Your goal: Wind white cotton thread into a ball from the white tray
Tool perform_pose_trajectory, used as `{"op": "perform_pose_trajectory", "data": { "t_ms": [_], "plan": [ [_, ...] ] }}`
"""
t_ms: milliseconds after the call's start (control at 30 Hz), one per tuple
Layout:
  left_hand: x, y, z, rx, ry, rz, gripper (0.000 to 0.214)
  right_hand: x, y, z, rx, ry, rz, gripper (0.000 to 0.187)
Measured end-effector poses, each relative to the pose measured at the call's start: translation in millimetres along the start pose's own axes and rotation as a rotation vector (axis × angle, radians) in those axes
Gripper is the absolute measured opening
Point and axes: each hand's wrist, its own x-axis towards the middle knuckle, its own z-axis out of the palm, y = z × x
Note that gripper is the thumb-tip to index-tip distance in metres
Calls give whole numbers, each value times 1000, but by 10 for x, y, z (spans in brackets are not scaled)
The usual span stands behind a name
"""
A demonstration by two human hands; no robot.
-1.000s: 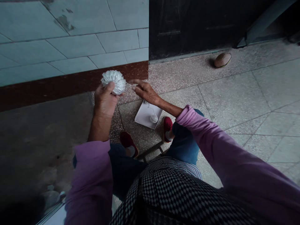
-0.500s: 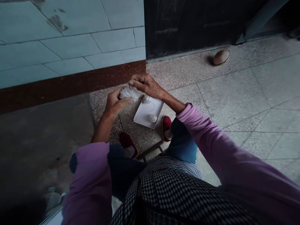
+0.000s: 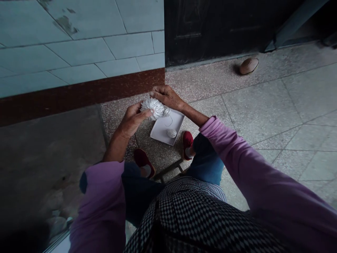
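Obs. from head cam: person seated, both hands together low at centre of view, over terrazzo floor (image 3: 263, 105).

L hand (image 3: 133, 121): fingers curled, slightly apart, clamped on white pleated ball (image 3: 153, 108), thumb along its lower side. Ball material foil or paper, cannot tell. Ball sits between both hands, over top-left corner of white rectangular tray (image 3: 160, 133).

R hand (image 3: 167, 97): fingers together, arched over top of ball, tips just beside it. Contact w/ ball cannot tell; no item seen gripped.

On tray: small white ball (image 3: 171, 133) near lower edge, apart from hands. 2nd small white ball (image 3: 166, 111) at top edge, just beside large ball, below R hand. Thin white thread (image 3: 169, 121) lies curved on tray between the 2; its ends not clear.

Person's feet in red slippers (image 3: 143, 163) either side of tray, lower left & right. Blue trousers (image 3: 205, 161), checked apron (image 3: 197, 218), purple sleeves (image 3: 250, 168) on both arms.

Beyond: pale blue wall tiles (image 3: 79, 42) over maroon skirting (image 3: 79, 89), dark door (image 3: 210, 31) to right. Brown oval object (image 3: 249, 66) on floor near door, well apart from hands; kind cannot tell.
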Motion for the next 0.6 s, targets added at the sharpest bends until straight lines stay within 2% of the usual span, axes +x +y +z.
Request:
{"op": "perform_pose_trajectory", "data": {
  "t_ms": [233,400,600],
  "plan": [
    [1,-160,-43,-6,61,-18,61,111,240,52,74,-19,-55,70],
    [-12,-160,24,-22,53,-9,66,100,204,84,49,-10,-9,74],
    [-38,-148,80,-30,112,23,71,88,151,84,38,26,50,70]
  ]
}}
